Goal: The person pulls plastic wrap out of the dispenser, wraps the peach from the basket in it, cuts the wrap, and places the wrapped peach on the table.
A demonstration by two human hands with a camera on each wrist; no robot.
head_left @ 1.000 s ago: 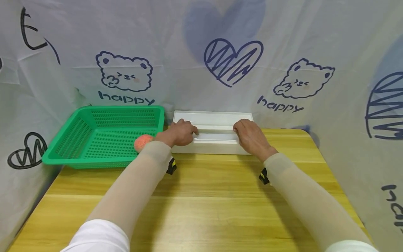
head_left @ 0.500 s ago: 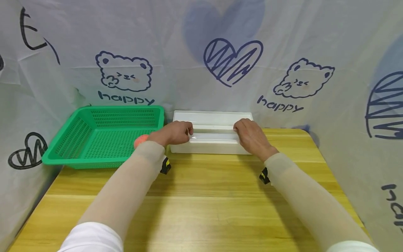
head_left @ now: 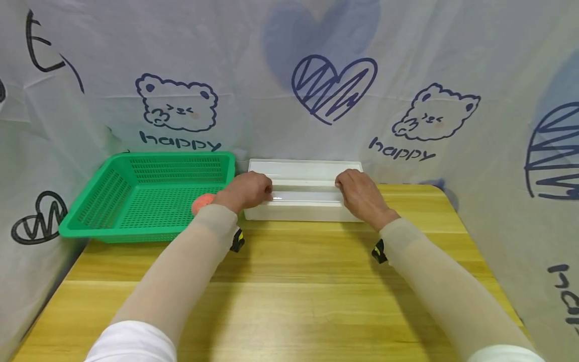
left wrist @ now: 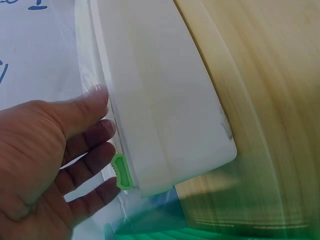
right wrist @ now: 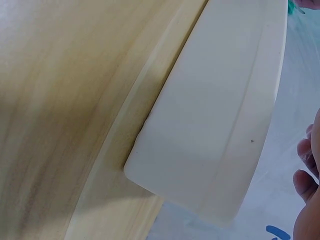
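Note:
A long white cling film dispenser box (head_left: 303, 212) lies at the back of the table, its lid (head_left: 305, 168) raised behind. Clear cling film (head_left: 307, 196) shows glossy between the hands. My left hand (head_left: 246, 192) is at the box's left end, its thumb and curled fingers pinching film at the edge. Beside those fingers, the left wrist view shows a green slide cutter (left wrist: 122, 171). At the right end my right hand (head_left: 362, 197) pinches the film with curled fingers; only part of it enters the right wrist view.
A green perforated basket (head_left: 149, 232) stands left of the box, with a coral-pink ball (head_left: 202, 202) inside, partly hidden by my left arm. The wooden table (head_left: 307, 286) reaches a patterned white cloth (head_left: 253, 115) behind.
My left hand has moved left from the box's inner left part to its left end, and its extended index finger has curled in. My right hand has stayed in place.

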